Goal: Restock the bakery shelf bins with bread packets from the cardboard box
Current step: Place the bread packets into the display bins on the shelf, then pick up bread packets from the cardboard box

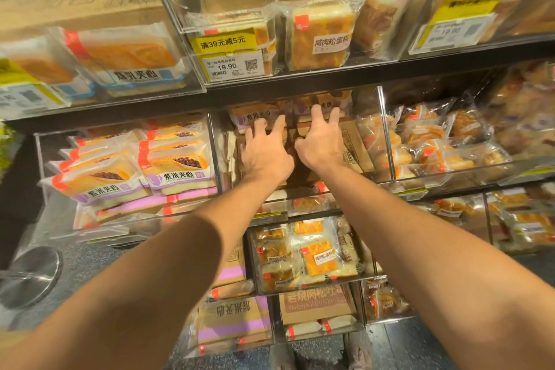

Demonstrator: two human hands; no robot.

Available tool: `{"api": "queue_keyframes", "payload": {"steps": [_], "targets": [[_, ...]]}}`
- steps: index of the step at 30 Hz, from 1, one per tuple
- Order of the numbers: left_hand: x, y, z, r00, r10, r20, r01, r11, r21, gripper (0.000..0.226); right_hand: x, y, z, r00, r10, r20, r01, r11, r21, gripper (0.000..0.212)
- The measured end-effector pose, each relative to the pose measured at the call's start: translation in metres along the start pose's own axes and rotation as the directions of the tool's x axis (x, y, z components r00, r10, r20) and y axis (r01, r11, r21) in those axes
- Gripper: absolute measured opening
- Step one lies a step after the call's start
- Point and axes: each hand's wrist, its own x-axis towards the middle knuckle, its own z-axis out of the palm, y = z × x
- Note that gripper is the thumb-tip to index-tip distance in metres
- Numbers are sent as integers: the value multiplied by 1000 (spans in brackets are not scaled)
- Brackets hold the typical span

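1. Both hands reach into the middle bin: left hand (264,156) and right hand (321,147), fingers spread, holding nothing, over the cardboard box (350,144) there.
2. Left bin's bread packets (177,165) read "紫米夹心".
3. Price tag (231,64) reads "19.90".

- Both arms are stretched into the middle clear bin (380,117).
- Left hand (264,150) and right hand (321,141) are spread, fingers extended, over the cardboard box (354,147).
- Purple-labelled bread packets (258,117) are stacked just behind.

Two hands (295,149); two purple-label packets (261,119) behind; one cardboard box (350,144).
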Motion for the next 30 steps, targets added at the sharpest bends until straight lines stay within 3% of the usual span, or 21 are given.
{"api": "queue_keyframes", "payload": {"steps": [5,10,17,20,25,30], "targets": [[-7,-12,-4,997,69,-15,-70,996,-58,76,-30,11,-7,999,-52,-8,53,997,54,84],[-33,-18,-24,994,113,-12,-113,976,-187,72,-80,19,-22,988,-134,-76,136,991,22,71],[-137,-49,-63,956,52,-290,-164,912,-376,49,-160,13,-22,898,-435,-63,436,900,5,58],[-192,-85,-63,942,-59,-331,-72,926,-371,47,-199,11,-5,836,-548,0,548,836,35,56],[-301,-146,-46,931,-303,-203,215,906,-364,60,-275,13,46,727,-650,222,651,755,80,61],[-420,-224,-45,830,-531,-171,451,819,-355,61,-376,-8,108,540,-714,445,736,657,161,61]]}}
